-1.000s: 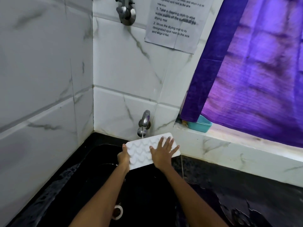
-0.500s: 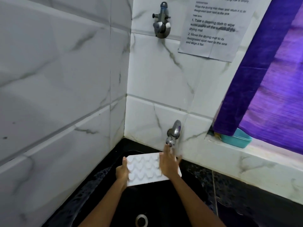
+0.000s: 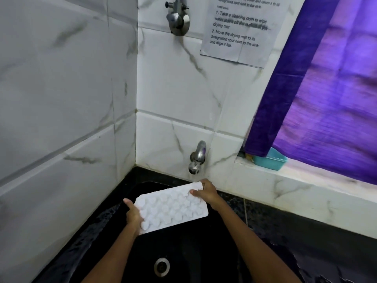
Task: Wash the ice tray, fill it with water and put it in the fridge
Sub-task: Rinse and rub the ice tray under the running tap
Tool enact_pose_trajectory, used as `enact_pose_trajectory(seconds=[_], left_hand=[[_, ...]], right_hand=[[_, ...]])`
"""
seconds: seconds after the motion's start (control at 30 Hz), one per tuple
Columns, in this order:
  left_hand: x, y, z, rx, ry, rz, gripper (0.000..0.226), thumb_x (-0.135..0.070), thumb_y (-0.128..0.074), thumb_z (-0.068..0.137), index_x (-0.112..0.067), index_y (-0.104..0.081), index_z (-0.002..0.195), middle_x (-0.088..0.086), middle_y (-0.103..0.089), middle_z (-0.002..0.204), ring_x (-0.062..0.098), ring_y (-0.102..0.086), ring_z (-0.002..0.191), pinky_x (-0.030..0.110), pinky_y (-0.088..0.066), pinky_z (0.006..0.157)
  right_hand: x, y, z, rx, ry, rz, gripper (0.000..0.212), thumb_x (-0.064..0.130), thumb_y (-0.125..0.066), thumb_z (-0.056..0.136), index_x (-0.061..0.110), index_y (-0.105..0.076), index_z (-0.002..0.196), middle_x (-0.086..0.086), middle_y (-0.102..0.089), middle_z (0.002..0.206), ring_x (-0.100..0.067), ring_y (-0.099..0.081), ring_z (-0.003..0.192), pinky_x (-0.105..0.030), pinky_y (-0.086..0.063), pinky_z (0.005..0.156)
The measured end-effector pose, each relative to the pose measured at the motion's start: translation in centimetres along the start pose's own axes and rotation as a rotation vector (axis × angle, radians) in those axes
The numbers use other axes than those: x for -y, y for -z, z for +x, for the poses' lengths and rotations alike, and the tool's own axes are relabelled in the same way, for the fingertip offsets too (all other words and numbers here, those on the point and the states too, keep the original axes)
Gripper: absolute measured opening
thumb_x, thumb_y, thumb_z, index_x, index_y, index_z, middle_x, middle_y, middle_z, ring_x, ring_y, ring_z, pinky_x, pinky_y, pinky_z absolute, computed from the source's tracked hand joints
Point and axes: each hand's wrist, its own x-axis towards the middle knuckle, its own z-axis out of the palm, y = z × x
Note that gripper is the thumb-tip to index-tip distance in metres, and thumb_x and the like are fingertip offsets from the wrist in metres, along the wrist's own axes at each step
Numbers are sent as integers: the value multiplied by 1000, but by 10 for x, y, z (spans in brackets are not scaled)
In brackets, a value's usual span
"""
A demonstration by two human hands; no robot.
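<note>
A white ice tray with many small rounded cells is held over the black sink, just below the low metal tap. My left hand grips the tray's near left end. My right hand grips its far right corner, thumb on top. The tray is tilted, its far right corner under the spout. A thin trickle of water seems to fall from the spout onto that corner.
White marble-look tiled walls close the sink in on the left and at the back. A second tap and a printed paper notice hang higher up. A teal tub sits on the ledge behind a purple curtain. The drain lies below.
My right hand has moved from lying flat on the tray's cells to gripping its far right corner. The tray has turned and tilted under the tap. The view has shifted left.
</note>
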Motion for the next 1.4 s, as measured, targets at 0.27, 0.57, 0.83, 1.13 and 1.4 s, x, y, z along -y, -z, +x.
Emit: enact_pose_trajectory(seconds=[0.27,0.57,0.83,1.13,1.4], left_hand=[[11,-49,-28,461,164,163,18,-13,-39,80,-6,-55,82,12,-54,65,29,-47,69,57,-38,90],[25,-111,-39,429,33,95,39,-17,-46,100,11,-47,127,18,-65,71,18,-62,36,18,-45,33],[22,-138,-45,371,-68,234,31,-26,-58,94,-1,-53,75,10,-57,76,17,-60,39,19,-43,27],[-5,-86,-29,131,-324,596,37,-25,-55,93,0,-59,121,20,-62,122,37,-60,110,40,-51,91],[-36,-47,-29,-35,-499,956,39,-30,-45,96,-3,-49,125,17,-56,127,36,-53,118,36,-43,94]], right_hand=[[-22,74,-18,-184,325,-319,19,10,-70,61,8,-58,75,-17,-64,74,-12,-53,68,-20,-35,54],[-51,107,-27,-601,450,-142,53,-32,-47,64,-9,-63,109,-9,-63,84,-18,-57,93,-9,-43,94],[-84,131,-37,-520,259,-200,29,-22,-51,67,-4,-72,75,-20,-67,113,-25,-62,107,-17,-40,91],[-83,33,-1,-193,189,-315,27,-15,-51,75,-2,-74,82,-19,-73,91,-27,-67,88,-29,-47,77],[17,-58,13,-80,-36,563,13,-2,-47,92,-1,-59,88,-8,-60,73,-12,-57,56,-13,-50,49]])
